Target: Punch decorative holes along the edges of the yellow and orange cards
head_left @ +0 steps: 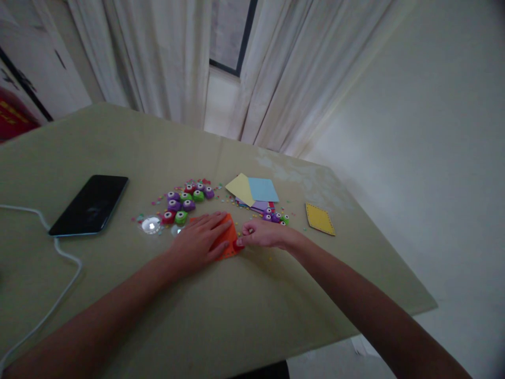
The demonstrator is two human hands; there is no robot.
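My left hand (pixel 205 237) lies flat with its fingers stretched over an orange sheet of paper (pixel 223 243), holding it down on the table. At the sheet's right edge my right hand (pixel 258 234) is closed on a small red paper punch (pixel 238 245), mostly hidden by the fingers. Small holes run along the sheet's lower edge. Beyond my left hand stand several red, green and purple paper punches (pixel 188 204) with white round tops. A few more punches (pixel 273 215) sit just behind my right hand.
A stack of coloured paper (pixel 263 189) lies farther back, with tiny confetti scattered around. On the right is a yellow square (pixel 320 218) with a punched border. Clear round lids (pixel 151 225) lie left of my hand. A black tablet (pixel 90 205) with a white cable (pixel 69 258) lies at left.
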